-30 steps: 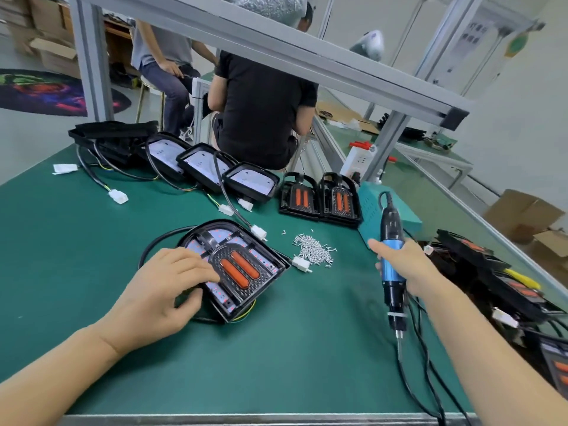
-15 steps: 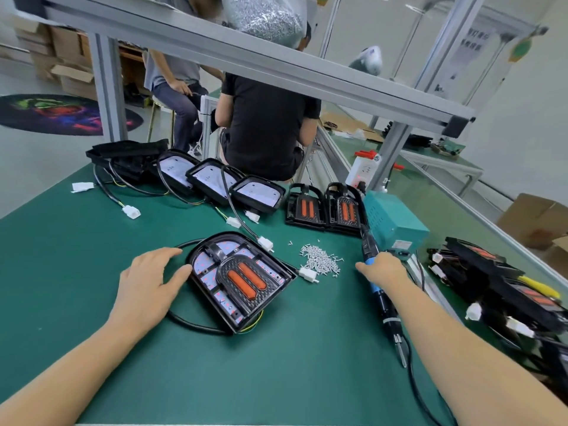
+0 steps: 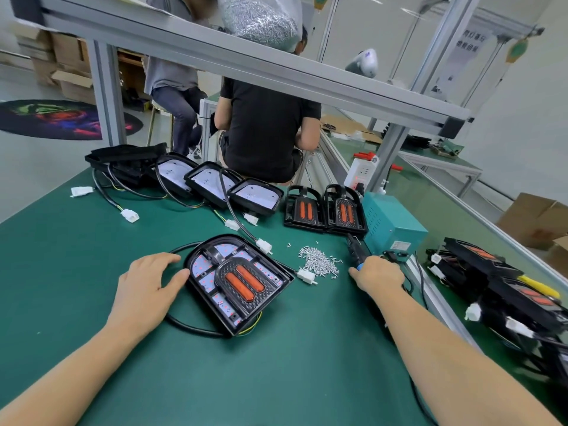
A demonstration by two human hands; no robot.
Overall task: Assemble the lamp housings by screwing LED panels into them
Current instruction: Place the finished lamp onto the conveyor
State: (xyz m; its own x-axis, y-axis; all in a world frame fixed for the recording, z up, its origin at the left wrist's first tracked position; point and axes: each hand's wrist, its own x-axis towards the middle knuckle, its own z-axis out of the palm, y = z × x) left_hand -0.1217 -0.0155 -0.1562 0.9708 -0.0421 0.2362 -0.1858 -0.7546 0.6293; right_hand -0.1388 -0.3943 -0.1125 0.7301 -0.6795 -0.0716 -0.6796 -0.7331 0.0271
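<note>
Fingers (image 3: 159, 262) of left hand (image 3: 147, 290) lie spread, flat on green table (image 3: 61, 272), thumb touching lamp housing (image 3: 238, 282) lying mid-table. Right hand (image 3: 376, 276) grips electric screwdriver (image 3: 356, 253) beside screw pile (image 3: 319, 262).

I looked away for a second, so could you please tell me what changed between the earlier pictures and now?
The left hand slid off the lamp housing onto the mat at its left edge. The right hand, which held the electric screwdriver upright, lowered it toward the mat near the screw pile, still gripping it. Housing, screws and the other lamps stayed put.
</note>
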